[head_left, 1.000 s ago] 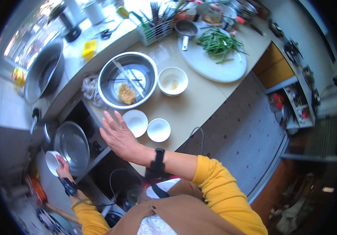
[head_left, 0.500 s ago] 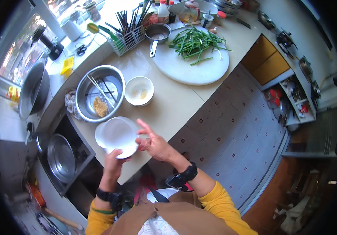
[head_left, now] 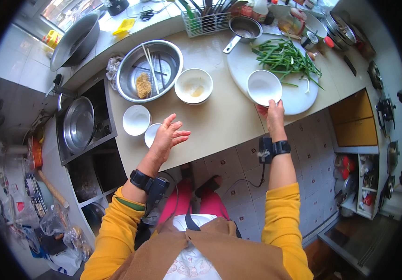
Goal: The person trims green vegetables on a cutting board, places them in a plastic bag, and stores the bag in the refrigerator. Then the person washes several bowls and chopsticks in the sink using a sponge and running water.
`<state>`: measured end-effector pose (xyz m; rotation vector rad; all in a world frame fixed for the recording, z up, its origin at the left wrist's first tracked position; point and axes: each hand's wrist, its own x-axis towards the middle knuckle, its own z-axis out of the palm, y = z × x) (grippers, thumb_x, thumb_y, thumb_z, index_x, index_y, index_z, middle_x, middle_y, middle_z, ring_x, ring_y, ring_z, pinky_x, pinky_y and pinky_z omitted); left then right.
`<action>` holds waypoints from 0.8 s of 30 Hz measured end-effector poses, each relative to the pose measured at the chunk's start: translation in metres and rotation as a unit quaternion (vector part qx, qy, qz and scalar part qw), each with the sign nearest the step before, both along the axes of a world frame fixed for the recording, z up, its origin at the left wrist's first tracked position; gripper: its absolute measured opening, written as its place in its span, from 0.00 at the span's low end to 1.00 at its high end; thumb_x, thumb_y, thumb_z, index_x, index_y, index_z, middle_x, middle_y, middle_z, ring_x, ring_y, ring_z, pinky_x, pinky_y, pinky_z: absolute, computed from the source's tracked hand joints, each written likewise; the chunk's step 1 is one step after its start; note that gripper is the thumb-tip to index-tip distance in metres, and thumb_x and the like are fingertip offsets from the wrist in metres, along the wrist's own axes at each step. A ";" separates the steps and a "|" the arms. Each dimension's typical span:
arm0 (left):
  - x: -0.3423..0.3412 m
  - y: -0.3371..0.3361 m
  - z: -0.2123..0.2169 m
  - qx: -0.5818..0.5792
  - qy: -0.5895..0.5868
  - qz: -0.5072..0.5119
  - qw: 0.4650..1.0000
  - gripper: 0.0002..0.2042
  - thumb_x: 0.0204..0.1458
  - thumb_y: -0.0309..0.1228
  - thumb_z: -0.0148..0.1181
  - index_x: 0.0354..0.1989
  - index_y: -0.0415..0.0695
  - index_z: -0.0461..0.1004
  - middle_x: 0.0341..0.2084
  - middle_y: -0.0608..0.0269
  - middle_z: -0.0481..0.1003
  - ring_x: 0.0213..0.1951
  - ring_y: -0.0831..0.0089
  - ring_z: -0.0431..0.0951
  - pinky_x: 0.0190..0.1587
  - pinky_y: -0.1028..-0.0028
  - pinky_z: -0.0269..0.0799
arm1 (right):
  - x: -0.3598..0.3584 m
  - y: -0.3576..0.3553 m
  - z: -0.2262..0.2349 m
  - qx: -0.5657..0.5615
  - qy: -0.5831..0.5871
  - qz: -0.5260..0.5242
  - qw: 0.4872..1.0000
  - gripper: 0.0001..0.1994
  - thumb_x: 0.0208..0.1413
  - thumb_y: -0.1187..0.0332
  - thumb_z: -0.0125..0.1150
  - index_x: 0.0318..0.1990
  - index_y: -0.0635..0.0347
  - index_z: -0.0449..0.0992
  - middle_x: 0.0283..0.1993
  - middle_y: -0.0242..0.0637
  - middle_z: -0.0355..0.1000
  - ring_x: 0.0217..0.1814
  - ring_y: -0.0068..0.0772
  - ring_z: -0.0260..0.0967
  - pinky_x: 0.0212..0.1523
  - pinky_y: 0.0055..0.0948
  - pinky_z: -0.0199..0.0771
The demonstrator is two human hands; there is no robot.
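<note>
My right hand [head_left: 275, 114] grips the near rim of a white bowl [head_left: 263, 87], held at the left part of a round white cutting board [head_left: 300, 103]. A pile of green scallions [head_left: 285, 58] lies on that board. Over the counter's near left part, my left hand [head_left: 166, 137] is open with its fingers apart and holds nothing. Beside it stand a white bowl [head_left: 136, 120] and a smaller white bowl [head_left: 151, 134], the latter partly hidden by the hand. A larger white bowl [head_left: 194, 86] farther back has a little yellowish residue inside.
A steel basin [head_left: 168, 47] holds chopsticks and a tan scrubber [head_left: 143, 86]. Behind stand a small saucepan [head_left: 246, 29] and a wire utensil rack [head_left: 206, 24]. To the left is a sink [head_left: 110, 112] with a metal pan [head_left: 79, 125]. The counter's front edge drops to a tiled floor.
My hands have moved apart. The right one has carried a white bowl right to the cutting board. Two white bowls now stand on the counter by my opened left hand.
</note>
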<state>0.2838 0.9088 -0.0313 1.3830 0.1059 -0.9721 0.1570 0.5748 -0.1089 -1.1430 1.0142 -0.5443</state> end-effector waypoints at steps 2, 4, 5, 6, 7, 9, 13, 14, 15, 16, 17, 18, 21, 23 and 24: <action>0.015 0.013 -0.004 0.001 -0.002 0.023 1.000 0.35 0.59 0.34 0.57 0.70 0.39 0.45 0.51 0.54 0.66 0.43 0.62 0.79 0.47 0.67 0.78 | 0.017 -0.021 -0.014 0.025 -0.019 -0.042 0.999 0.19 0.64 0.70 0.43 0.61 0.63 0.56 0.42 0.49 0.74 0.30 0.40 0.77 0.26 0.33 0.80; 0.024 0.027 -0.007 -0.011 -0.005 0.033 0.999 0.35 0.60 0.33 0.55 0.70 0.36 0.44 0.52 0.52 0.65 0.41 0.63 0.80 0.46 0.67 0.79 | 0.025 -0.035 -0.021 0.072 -0.052 -0.033 0.996 0.19 0.64 0.68 0.47 0.60 0.62 0.57 0.44 0.47 0.74 0.36 0.40 0.77 0.34 0.34 0.81; 0.028 0.034 -0.009 -0.016 0.007 0.051 0.999 0.33 0.59 0.32 0.55 0.69 0.38 0.47 0.50 0.53 0.67 0.41 0.63 0.80 0.45 0.67 0.79 | 0.029 -0.040 -0.021 0.067 -0.075 -0.027 0.995 0.19 0.65 0.66 0.50 0.59 0.63 0.58 0.44 0.47 0.74 0.37 0.40 0.77 0.36 0.33 0.80; 0.032 0.041 -0.011 -0.035 0.008 0.074 0.997 0.31 0.59 0.32 0.54 0.69 0.39 0.49 0.49 0.53 0.68 0.41 0.63 0.79 0.45 0.67 0.78 | 0.032 -0.039 -0.020 0.075 -0.083 -0.037 0.993 0.20 0.65 0.64 0.53 0.59 0.63 0.60 0.44 0.46 0.74 0.39 0.40 0.77 0.39 0.33 0.80; 0.038 0.049 -0.012 -0.054 0.011 0.094 0.994 0.30 0.59 0.31 0.54 0.68 0.40 0.50 0.49 0.53 0.68 0.41 0.63 0.79 0.45 0.67 0.78 | 0.033 -0.035 -0.018 0.075 -0.124 -0.053 0.988 0.23 0.64 0.59 0.57 0.57 0.66 0.62 0.44 0.47 0.74 0.40 0.38 0.76 0.41 0.32 0.80; 0.049 0.065 -0.016 -0.074 0.005 0.173 0.982 0.25 0.60 0.29 0.52 0.65 0.42 0.55 0.46 0.53 0.70 0.40 0.63 0.79 0.44 0.67 0.78 | 0.033 -0.013 -0.012 0.093 -0.133 -0.031 0.986 0.23 0.64 0.55 0.56 0.53 0.69 0.64 0.39 0.43 0.76 0.37 0.34 0.77 0.38 0.27 0.80; 0.074 0.100 -0.018 -0.047 -0.036 0.308 0.950 0.22 0.61 0.27 0.48 0.64 0.40 0.58 0.42 0.56 0.70 0.35 0.72 0.77 0.41 0.73 0.78 | 0.064 0.078 -0.008 0.040 0.043 0.091 0.994 0.29 0.63 0.51 0.56 0.61 0.64 0.60 0.27 0.40 0.75 0.21 0.28 0.73 0.21 0.23 0.75; 0.078 0.105 -0.020 -0.027 -0.038 0.307 0.951 0.22 0.61 0.27 0.48 0.64 0.40 0.58 0.41 0.57 0.69 0.35 0.73 0.76 0.39 0.73 0.78 | 0.078 0.096 -0.006 -0.004 0.067 0.142 0.988 0.32 0.62 0.50 0.57 0.64 0.64 0.57 0.26 0.40 0.74 0.18 0.28 0.72 0.19 0.23 0.73; 0.081 0.108 -0.023 -0.004 -0.044 0.309 0.950 0.22 0.60 0.27 0.48 0.64 0.40 0.57 0.40 0.58 0.69 0.34 0.75 0.76 0.38 0.74 0.77 | 0.093 0.106 -0.003 -0.037 0.088 0.166 0.982 0.33 0.62 0.51 0.57 0.65 0.64 0.56 0.25 0.40 0.74 0.17 0.28 0.71 0.17 0.24 0.72; 0.083 0.111 -0.026 0.010 -0.057 0.306 0.950 0.22 0.60 0.27 0.48 0.64 0.40 0.57 0.40 0.58 0.69 0.33 0.76 0.75 0.37 0.75 0.77 | 0.110 0.113 -0.001 -0.071 0.113 0.192 0.972 0.34 0.62 0.52 0.57 0.66 0.63 0.54 0.23 0.40 0.73 0.16 0.28 0.70 0.16 0.24 0.71; 0.081 0.113 -0.030 0.022 -0.070 0.310 0.948 0.24 0.59 0.26 0.48 0.65 0.40 0.54 0.38 0.61 0.67 0.30 0.80 0.71 0.33 0.77 0.75 | 0.122 0.116 0.002 -0.114 0.113 0.225 0.961 0.35 0.61 0.53 0.58 0.67 0.63 0.53 0.22 0.40 0.73 0.15 0.28 0.70 0.15 0.25 0.70; 0.078 0.114 -0.034 0.078 -0.077 0.320 0.941 0.25 0.59 0.26 0.49 0.65 0.40 0.54 0.39 0.61 0.67 0.29 0.81 0.70 0.32 0.77 0.75 | 0.130 0.116 0.005 -0.119 0.158 0.241 0.950 0.33 0.62 0.55 0.56 0.67 0.62 0.53 0.22 0.40 0.72 0.14 0.28 0.69 0.14 0.25 0.69; 0.060 0.117 -0.049 0.208 -0.086 0.325 0.919 0.28 0.57 0.29 0.50 0.66 0.41 0.50 0.40 0.60 0.65 0.27 0.80 0.67 0.31 0.78 0.73 | 0.147 0.109 0.008 -0.128 0.210 0.314 0.917 0.27 0.60 0.67 0.47 0.67 0.59 0.54 0.21 0.42 0.72 0.12 0.30 0.68 0.11 0.28 0.67; 0.049 0.115 -0.059 0.194 -0.027 0.324 0.926 0.28 0.58 0.31 0.50 0.67 0.41 0.50 0.40 0.59 0.65 0.27 0.78 0.68 0.30 0.78 0.73 | 0.149 0.102 0.007 -0.111 0.197 0.327 0.918 0.26 0.60 0.69 0.43 0.67 0.59 0.54 0.21 0.42 0.72 0.13 0.30 0.68 0.12 0.29 0.69; 0.045 0.113 -0.064 0.203 0.013 0.323 0.924 0.28 0.58 0.31 0.50 0.67 0.41 0.50 0.41 0.59 0.65 0.27 0.77 0.68 0.30 0.78 0.73 | 0.149 0.099 0.005 -0.103 0.190 0.331 0.919 0.26 0.59 0.70 0.41 0.66 0.59 0.55 0.21 0.43 0.72 0.13 0.31 0.69 0.12 0.29 0.69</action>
